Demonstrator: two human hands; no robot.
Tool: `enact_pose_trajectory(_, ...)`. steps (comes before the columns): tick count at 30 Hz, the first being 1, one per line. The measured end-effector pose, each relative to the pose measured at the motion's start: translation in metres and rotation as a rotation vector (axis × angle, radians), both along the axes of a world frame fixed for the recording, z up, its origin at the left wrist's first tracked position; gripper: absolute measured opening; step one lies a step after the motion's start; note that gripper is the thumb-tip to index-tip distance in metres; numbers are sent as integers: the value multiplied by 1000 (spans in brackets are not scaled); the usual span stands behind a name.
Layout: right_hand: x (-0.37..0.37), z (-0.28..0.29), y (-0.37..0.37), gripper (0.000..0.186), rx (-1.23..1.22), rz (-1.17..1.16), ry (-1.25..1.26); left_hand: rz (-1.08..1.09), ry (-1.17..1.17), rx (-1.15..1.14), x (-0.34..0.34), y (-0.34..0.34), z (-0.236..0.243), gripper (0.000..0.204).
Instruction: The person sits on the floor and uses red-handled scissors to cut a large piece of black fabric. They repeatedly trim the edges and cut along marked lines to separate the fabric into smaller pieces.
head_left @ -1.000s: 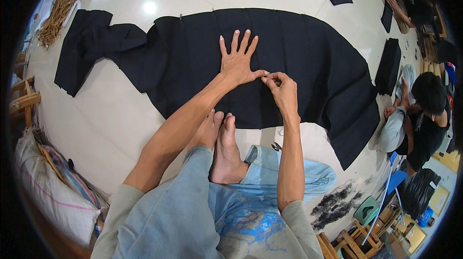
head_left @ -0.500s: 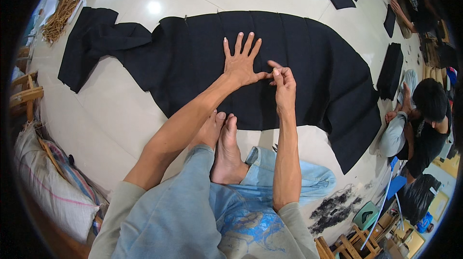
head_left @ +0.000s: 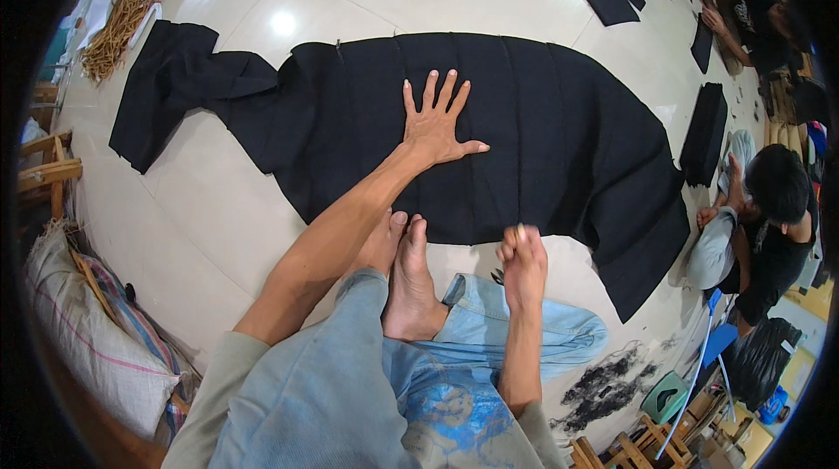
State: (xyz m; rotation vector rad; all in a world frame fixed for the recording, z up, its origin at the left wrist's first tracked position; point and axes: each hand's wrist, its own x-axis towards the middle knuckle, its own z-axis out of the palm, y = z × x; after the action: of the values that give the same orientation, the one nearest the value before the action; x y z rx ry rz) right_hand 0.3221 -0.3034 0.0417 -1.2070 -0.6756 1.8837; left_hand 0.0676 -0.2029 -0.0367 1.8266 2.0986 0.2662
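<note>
A long black cloth (head_left: 367, 163) lies spread over the floor, with faint crosswise lines and a folded, crumpled left end. My left hand (head_left: 433, 132) is pressed flat on the middle of it, fingers spread. Just past the cloth's near edge, above my bent leg, is my right hand (head_left: 523, 264). Its fingers are closed in a pinch; whatever they may hold is too small to make out. My bare feet (head_left: 409, 290) touch the near edge of the cloth. Beside my right hand a small dark object (head_left: 497, 277) shows partly; its kind is unclear.
At the right, a stack of black cloth (head_left: 704, 132) lies near a seated person (head_left: 778, 207). Another person (head_left: 743, 14) sits farther back beside several black pieces (head_left: 612, 7). A bundle of tan strips (head_left: 122, 23), a wooden frame (head_left: 51, 173) and a white sack (head_left: 96, 329) line the left.
My right hand has moved toward me, from beside my left thumb to beyond the cloth's near edge. My left hand stays flat on the cloth.
</note>
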Motion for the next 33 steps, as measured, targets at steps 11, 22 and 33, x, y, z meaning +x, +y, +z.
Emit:
enact_pose_trajectory(11, 147, 59, -106, 18, -190, -25, -505, -6, 45, -9, 2, 4, 4, 125)
enact_pose_trajectory(22, -54, 25, 71, 48, 583, 345, -1025, -15, 52, 0, 0, 1, 0, 125)
enact_pose_trajectory(33, -84, -22, 111, 12, 967, 530, -1127, -1, 60, 48, 0, 0, -2, 121)
